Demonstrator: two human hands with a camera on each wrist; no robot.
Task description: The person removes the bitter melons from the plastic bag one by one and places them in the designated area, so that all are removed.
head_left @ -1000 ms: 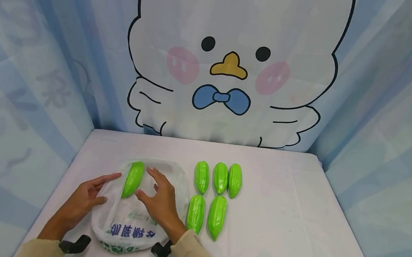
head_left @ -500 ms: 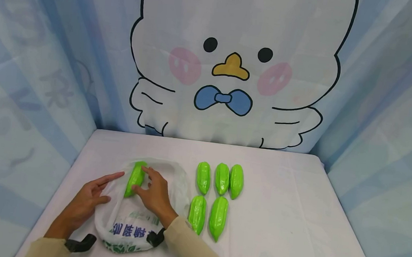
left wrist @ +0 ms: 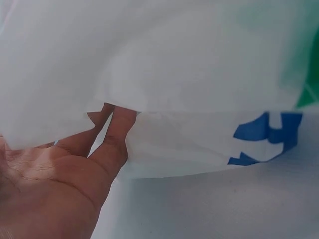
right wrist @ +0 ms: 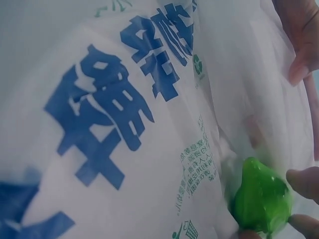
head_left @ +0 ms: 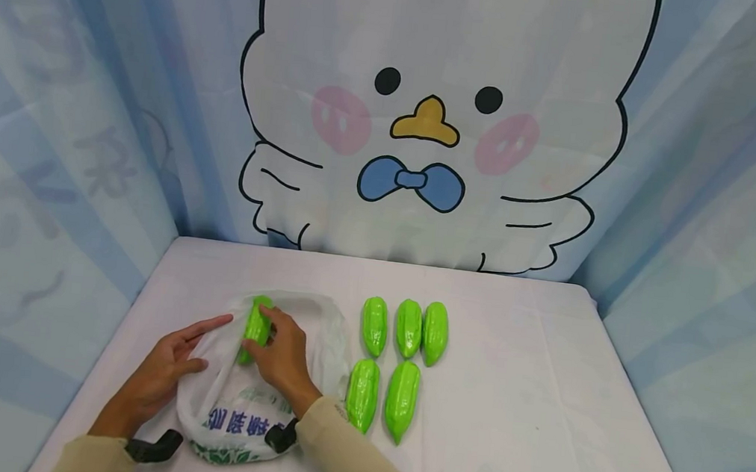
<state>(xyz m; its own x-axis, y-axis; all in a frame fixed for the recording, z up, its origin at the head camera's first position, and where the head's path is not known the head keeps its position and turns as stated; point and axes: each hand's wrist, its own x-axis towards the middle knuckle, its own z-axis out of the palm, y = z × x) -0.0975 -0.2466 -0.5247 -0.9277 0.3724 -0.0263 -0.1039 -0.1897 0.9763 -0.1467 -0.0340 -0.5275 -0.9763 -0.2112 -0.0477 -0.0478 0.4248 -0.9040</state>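
A white plastic bag with blue characters lies on the left part of the table, its mouth spread. My right hand pinches a glossy, ridged green fruit, like a star fruit, between thumb and fingers at the bag's left inner side. In the right wrist view, the fruit shows its pointed end beside the plastic. My left hand touches the bag's left edge with index finger and thumb extended. Plastic partly covers the fingers of the left hand in the left wrist view.
To the bag's right lie several matching green fruits, among them one at the front and one at the back right. White cloth covers the table. A printed curtain stands behind it, with more curtains at both sides.
My right hand has moved left to the green fruit in the bag and now pinches it. The fruit has turned more upright and shifted slightly right. My left hand stays at the bag's edge.
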